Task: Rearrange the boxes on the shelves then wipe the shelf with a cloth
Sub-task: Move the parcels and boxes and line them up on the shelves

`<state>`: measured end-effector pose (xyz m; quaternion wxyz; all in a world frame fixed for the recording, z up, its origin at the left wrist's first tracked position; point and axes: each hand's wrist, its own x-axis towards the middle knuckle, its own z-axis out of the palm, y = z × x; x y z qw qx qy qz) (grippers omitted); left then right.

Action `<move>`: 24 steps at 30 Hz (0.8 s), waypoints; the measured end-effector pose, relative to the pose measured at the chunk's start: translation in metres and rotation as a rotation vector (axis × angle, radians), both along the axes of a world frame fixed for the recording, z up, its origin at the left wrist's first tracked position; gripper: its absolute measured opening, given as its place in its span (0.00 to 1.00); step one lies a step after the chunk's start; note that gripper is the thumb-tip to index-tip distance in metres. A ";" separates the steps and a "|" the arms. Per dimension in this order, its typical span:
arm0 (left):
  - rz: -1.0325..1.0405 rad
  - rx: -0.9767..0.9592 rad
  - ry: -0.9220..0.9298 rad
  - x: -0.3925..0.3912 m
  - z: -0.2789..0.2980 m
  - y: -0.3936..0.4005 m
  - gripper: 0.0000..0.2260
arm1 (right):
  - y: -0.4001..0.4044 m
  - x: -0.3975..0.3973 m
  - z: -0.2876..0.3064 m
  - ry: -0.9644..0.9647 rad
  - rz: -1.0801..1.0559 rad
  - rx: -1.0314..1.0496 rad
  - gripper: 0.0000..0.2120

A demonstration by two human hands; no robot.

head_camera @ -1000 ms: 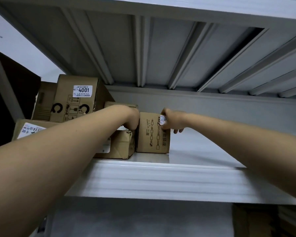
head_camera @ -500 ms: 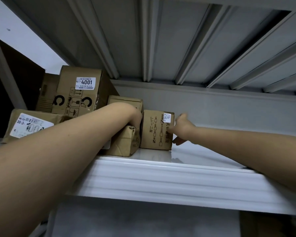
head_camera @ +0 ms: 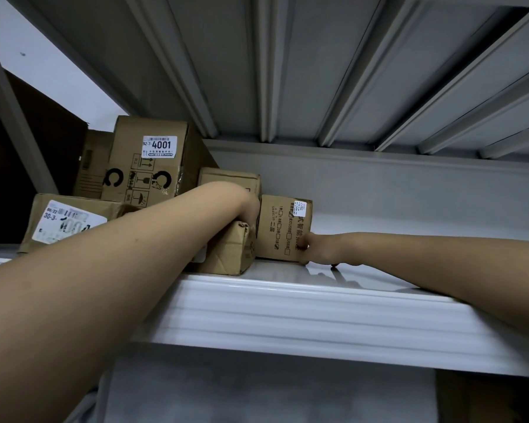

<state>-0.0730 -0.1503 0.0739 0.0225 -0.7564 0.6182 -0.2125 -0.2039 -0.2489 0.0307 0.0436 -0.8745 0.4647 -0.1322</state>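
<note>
A small brown cardboard box (head_camera: 280,227) with printed characters and a white sticker stands upright on the white shelf (head_camera: 287,315). My right hand (head_camera: 316,250) pinches its lower right corner, thumb on the front face. My left hand (head_camera: 249,207) reaches into the gap between this box and a crumpled paper-wrapped package (head_camera: 229,251) to its left. The left fingers are hidden behind the box. No cloth is in view.
Left of the package are a flat box with a white label (head_camera: 71,221), a tall box marked 4001 (head_camera: 147,166), another box behind it (head_camera: 92,166) and one at the back (head_camera: 226,178). A ribbed shelf underside (head_camera: 287,71) hangs close above. A grey upright (head_camera: 16,117) stands at left.
My right hand slid down the small box's right edge from the top corner to the bottom corner. My left hand stayed wedged at the box's left side.
</note>
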 end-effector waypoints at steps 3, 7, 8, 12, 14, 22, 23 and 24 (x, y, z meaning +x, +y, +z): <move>0.006 -0.006 -0.002 0.000 0.000 0.000 0.15 | -0.002 -0.002 0.000 0.055 -0.019 0.017 0.21; 0.011 -0.002 -0.009 0.000 0.000 0.000 0.15 | -0.004 -0.006 -0.002 0.081 -0.003 0.020 0.23; 0.011 0.000 -0.013 0.000 0.000 -0.001 0.15 | -0.005 -0.007 -0.003 0.072 0.002 0.035 0.23; 0.008 0.010 -0.041 0.000 0.000 -0.002 0.15 | -0.008 -0.006 -0.005 0.035 -0.006 0.062 0.22; 0.013 0.016 -0.054 0.002 0.001 -0.004 0.15 | -0.009 -0.004 -0.005 0.023 -0.006 0.057 0.22; -0.001 0.013 0.023 0.007 0.002 -0.010 0.15 | -0.026 0.004 -0.010 -0.018 -0.018 0.118 0.22; -0.005 0.017 0.027 0.008 0.003 -0.010 0.14 | -0.028 0.005 -0.010 -0.014 -0.022 0.123 0.22; -0.006 0.018 0.027 0.009 0.003 -0.012 0.14 | -0.029 0.005 -0.011 -0.009 -0.029 0.128 0.21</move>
